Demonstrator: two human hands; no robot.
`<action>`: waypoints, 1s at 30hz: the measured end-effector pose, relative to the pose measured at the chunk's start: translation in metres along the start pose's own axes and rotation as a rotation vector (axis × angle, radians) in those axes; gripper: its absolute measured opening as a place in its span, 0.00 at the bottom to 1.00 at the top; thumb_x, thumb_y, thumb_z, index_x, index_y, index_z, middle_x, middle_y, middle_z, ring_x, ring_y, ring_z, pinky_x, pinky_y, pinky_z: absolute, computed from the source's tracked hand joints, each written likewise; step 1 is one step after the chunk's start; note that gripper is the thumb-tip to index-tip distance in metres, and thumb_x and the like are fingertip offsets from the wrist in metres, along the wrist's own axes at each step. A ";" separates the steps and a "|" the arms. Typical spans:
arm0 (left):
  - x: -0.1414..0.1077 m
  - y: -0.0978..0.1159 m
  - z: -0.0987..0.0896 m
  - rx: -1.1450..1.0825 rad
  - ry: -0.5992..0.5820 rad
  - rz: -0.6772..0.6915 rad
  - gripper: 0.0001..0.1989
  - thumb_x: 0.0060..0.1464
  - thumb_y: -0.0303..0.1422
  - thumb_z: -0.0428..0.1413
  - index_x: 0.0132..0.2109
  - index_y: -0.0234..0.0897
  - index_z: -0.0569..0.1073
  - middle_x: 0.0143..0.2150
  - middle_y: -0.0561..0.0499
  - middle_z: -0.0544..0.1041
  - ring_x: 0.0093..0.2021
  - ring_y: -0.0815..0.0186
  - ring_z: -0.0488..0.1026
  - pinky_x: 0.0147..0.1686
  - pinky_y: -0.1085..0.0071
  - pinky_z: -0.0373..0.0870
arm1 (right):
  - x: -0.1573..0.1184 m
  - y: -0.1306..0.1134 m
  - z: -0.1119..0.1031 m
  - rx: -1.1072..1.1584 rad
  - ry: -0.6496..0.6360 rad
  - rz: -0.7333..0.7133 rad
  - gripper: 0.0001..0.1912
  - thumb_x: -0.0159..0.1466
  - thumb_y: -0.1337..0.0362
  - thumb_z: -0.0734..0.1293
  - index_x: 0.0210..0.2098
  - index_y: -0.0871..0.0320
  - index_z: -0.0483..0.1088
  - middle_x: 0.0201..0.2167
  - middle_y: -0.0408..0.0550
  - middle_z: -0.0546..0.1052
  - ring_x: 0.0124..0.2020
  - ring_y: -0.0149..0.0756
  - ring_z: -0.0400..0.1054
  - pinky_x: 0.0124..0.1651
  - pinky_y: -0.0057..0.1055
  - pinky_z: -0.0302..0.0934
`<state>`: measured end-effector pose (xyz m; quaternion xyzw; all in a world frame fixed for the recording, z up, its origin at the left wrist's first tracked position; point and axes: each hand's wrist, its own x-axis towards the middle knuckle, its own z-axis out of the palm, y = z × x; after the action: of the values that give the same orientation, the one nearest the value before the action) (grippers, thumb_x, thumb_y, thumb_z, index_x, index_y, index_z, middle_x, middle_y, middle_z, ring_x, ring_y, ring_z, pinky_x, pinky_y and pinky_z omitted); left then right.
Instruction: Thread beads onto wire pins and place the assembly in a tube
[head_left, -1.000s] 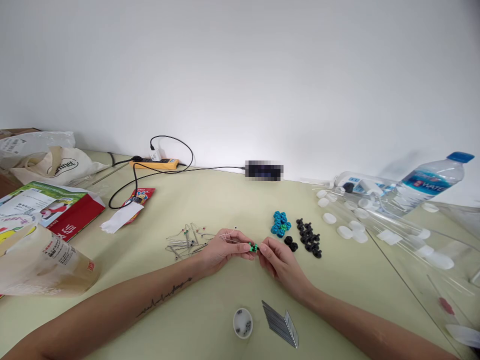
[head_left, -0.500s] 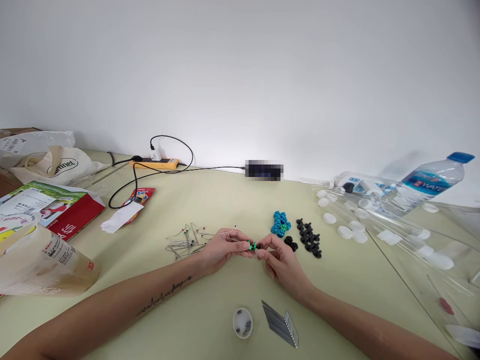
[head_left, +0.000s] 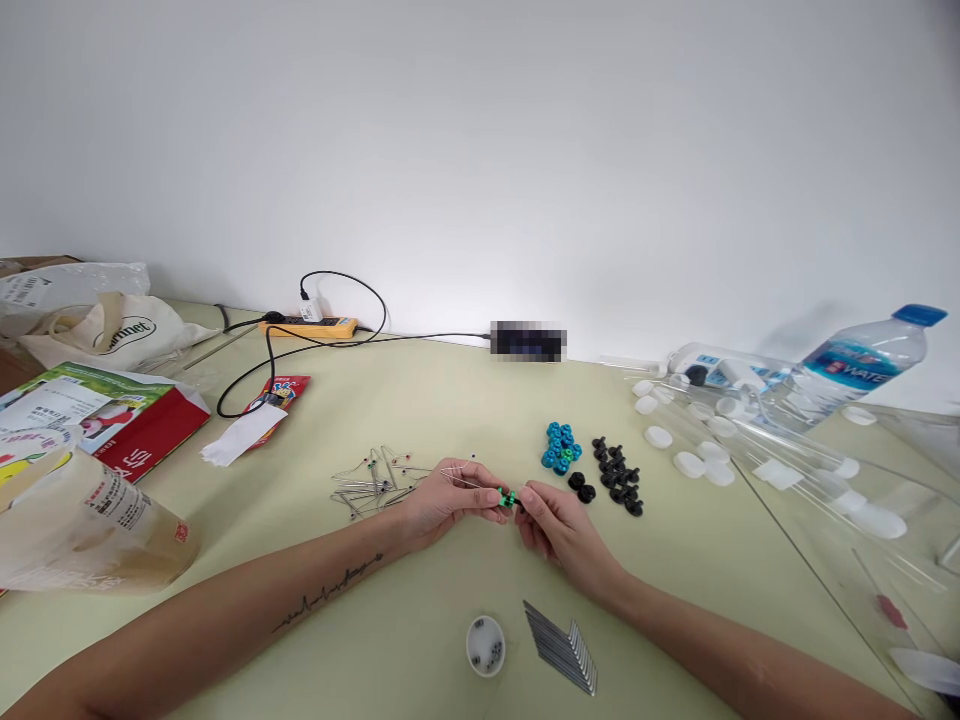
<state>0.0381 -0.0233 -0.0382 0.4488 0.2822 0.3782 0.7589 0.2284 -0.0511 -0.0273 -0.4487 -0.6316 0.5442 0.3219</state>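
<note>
Tbl [head_left: 420, 400]: blue pcs [head_left: 555, 459] + blk pegs [head_left: 618, 479] beyond R hand [head_left: 561, 525], cup [head_left: 484, 633] nearer.

The little green piece [head_left: 507, 498] looks like smooth, bright plastic. The black pieces [head_left: 616, 470] look like plastic too, and they are dull. The blue pieces [head_left: 555, 435] are shiny. The bent rods [head_left: 556, 646] are grey metal with a soft shine, and the thin wires [head_left: 367, 488] look like metal too. The small cup [head_left: 481, 632] looks like smooth white plastic. The bottle [head_left: 874, 358] is clear, shiny plastic. The tote bag [head_left: 112, 340] is soft-looking cloth. The table [head_left: 420, 620] is smooth and a bit dull.
</note>
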 end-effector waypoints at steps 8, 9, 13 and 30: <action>0.002 0.000 -0.001 -0.110 0.056 0.009 0.10 0.45 0.29 0.64 0.36 0.27 0.76 0.33 0.44 0.79 0.34 0.65 0.77 0.37 0.73 0.72 | -0.001 0.003 0.001 0.034 0.086 -0.017 0.27 0.67 0.47 0.50 0.26 0.60 0.64 0.18 0.43 0.68 0.15 0.25 0.54 0.17 0.23 0.47; 0.002 0.000 0.000 -0.134 0.075 0.019 0.10 0.45 0.29 0.64 0.36 0.27 0.76 0.33 0.44 0.79 0.35 0.66 0.77 0.37 0.74 0.72 | -0.002 0.002 0.001 0.051 0.104 -0.038 0.24 0.67 0.47 0.51 0.30 0.59 0.65 0.22 0.43 0.69 0.15 0.24 0.54 0.17 0.22 0.47; 0.003 0.002 0.000 -0.177 0.109 0.034 0.09 0.45 0.28 0.64 0.35 0.27 0.76 0.32 0.45 0.79 0.33 0.68 0.76 0.37 0.76 0.71 | -0.002 0.000 -0.001 0.125 0.128 -0.085 0.18 0.68 0.50 0.52 0.46 0.54 0.63 0.37 0.46 0.70 0.17 0.23 0.54 0.16 0.22 0.48; 0.002 0.001 0.001 -0.126 0.129 0.043 0.10 0.45 0.29 0.64 0.35 0.28 0.77 0.32 0.46 0.78 0.35 0.66 0.76 0.40 0.72 0.72 | -0.001 -0.001 -0.001 0.131 0.103 -0.053 0.21 0.68 0.49 0.51 0.42 0.58 0.66 0.31 0.46 0.71 0.16 0.23 0.55 0.16 0.22 0.47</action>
<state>0.0401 -0.0215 -0.0375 0.3808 0.2964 0.4396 0.7575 0.2294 -0.0522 -0.0260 -0.4373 -0.5888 0.5518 0.3969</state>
